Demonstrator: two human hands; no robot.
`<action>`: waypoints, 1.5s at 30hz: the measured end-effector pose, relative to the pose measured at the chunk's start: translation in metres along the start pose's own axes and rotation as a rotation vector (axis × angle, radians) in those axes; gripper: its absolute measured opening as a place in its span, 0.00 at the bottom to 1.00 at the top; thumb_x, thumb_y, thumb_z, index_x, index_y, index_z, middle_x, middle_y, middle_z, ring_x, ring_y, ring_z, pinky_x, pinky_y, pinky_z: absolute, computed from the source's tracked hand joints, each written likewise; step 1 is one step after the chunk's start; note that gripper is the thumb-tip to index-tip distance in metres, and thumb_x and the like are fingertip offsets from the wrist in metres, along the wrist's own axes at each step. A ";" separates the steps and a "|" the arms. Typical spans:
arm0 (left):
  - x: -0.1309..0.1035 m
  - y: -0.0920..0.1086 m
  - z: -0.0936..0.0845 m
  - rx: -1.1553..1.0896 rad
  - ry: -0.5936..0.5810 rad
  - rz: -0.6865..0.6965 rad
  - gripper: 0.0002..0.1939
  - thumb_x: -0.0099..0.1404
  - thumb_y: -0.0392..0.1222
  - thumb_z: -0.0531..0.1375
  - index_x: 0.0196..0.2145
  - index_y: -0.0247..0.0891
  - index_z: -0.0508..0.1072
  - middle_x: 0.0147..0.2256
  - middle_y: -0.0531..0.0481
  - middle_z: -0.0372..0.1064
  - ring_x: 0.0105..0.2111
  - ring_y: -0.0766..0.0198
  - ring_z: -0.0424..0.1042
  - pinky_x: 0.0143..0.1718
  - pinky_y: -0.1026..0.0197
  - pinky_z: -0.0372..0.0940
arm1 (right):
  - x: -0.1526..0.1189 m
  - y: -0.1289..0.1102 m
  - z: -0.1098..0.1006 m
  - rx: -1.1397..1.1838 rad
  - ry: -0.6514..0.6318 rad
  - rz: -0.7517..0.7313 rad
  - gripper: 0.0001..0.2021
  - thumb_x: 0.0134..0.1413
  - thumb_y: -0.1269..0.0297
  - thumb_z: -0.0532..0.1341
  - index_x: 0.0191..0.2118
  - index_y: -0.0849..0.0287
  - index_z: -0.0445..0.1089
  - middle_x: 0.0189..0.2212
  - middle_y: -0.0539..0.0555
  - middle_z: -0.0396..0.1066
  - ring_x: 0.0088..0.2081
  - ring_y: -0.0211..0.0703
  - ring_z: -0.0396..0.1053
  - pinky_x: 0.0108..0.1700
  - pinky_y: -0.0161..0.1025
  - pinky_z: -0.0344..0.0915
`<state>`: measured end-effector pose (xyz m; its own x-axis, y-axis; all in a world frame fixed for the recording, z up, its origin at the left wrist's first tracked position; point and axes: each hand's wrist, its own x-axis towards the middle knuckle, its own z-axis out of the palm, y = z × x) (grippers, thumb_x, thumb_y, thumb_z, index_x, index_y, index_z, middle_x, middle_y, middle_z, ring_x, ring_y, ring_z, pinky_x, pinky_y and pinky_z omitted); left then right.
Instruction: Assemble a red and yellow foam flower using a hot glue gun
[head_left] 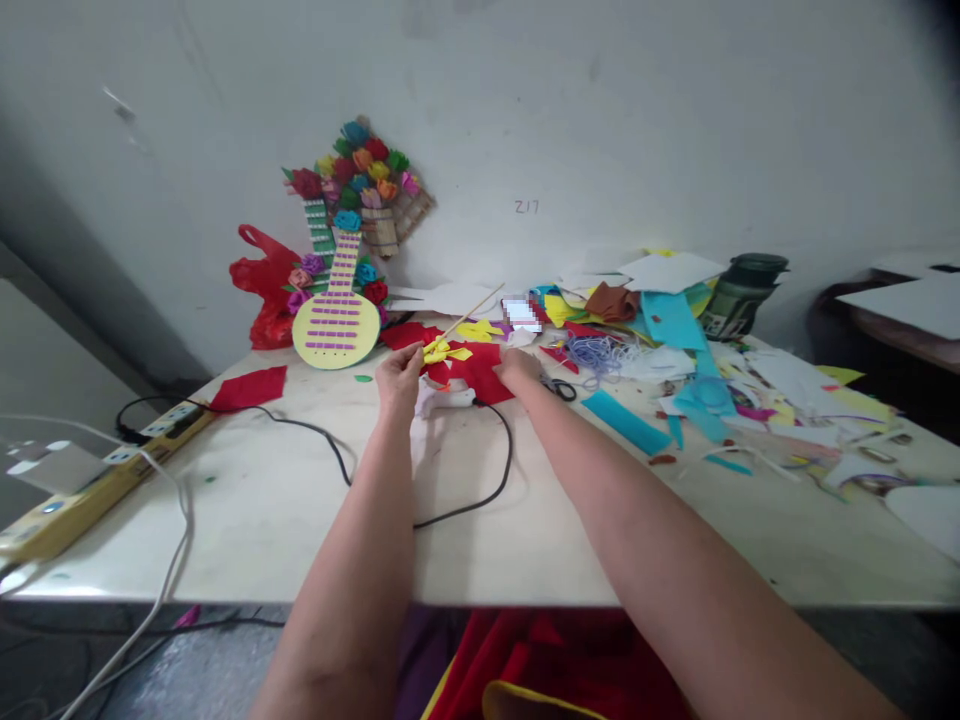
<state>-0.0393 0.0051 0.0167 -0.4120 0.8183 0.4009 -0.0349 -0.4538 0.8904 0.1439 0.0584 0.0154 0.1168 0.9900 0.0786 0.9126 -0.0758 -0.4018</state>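
My left hand (401, 375) pinches a thin wooden stick (472, 314) with a yellow paper piece (448, 351) around its lower end. The stick slants up to the right. My right hand (519, 370) is at the right edge of the red paper (480, 370), its fingers closed; what they grip is too small to make out. Another yellow paper piece (480, 330) lies behind the red paper. Just below, a white glue gun (448, 398) rests on the table with its black cord. Black-handled scissors (561, 389) lie beside my right hand.
A yellow paper guitar (336, 330) and paper flowers (367, 165) stand against the wall. Paper scraps, blue strips (626, 422) and tangled string (592, 355) cover the right side, near a dark green bottle (742, 295). A power strip (97, 490) lies left. Cords cross the table (300, 540).
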 end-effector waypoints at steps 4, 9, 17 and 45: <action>0.000 0.001 0.001 -0.028 0.009 -0.008 0.22 0.46 0.48 0.67 0.36 0.31 0.77 0.33 0.43 0.75 0.36 0.58 0.73 0.43 0.57 0.66 | -0.002 0.005 -0.004 0.046 0.154 -0.054 0.12 0.53 0.61 0.56 0.40 0.57 0.72 0.41 0.59 0.74 0.45 0.48 0.69 0.47 0.43 0.58; -0.001 0.000 0.004 -0.041 -0.006 -0.004 0.22 0.46 0.48 0.67 0.36 0.31 0.77 0.33 0.44 0.75 0.35 0.59 0.73 0.43 0.57 0.66 | 0.005 0.029 -0.031 0.069 0.451 -0.003 0.13 0.55 0.61 0.53 0.40 0.59 0.71 0.39 0.60 0.73 0.44 0.49 0.67 0.46 0.45 0.56; -0.009 0.005 0.013 -0.007 -0.084 -0.041 0.23 0.46 0.49 0.67 0.36 0.31 0.77 0.32 0.43 0.75 0.34 0.60 0.73 0.39 0.59 0.67 | 0.014 0.090 -0.051 0.157 0.688 0.331 0.13 0.50 0.64 0.54 0.40 0.64 0.70 0.43 0.65 0.68 0.47 0.56 0.62 0.48 0.52 0.53; -0.022 0.010 0.022 0.113 -0.403 -0.100 0.22 0.44 0.48 0.68 0.36 0.33 0.78 0.32 0.44 0.75 0.33 0.59 0.73 0.40 0.57 0.66 | -0.038 0.039 -0.030 -0.095 0.336 -0.816 0.17 0.62 0.60 0.49 0.49 0.56 0.70 0.41 0.57 0.74 0.44 0.46 0.65 0.49 0.44 0.51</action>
<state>-0.0107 -0.0100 0.0217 -0.0218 0.9387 0.3440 0.0526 -0.3426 0.9380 0.1865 0.0146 0.0246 -0.4889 0.6541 0.5773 0.7890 0.6137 -0.0272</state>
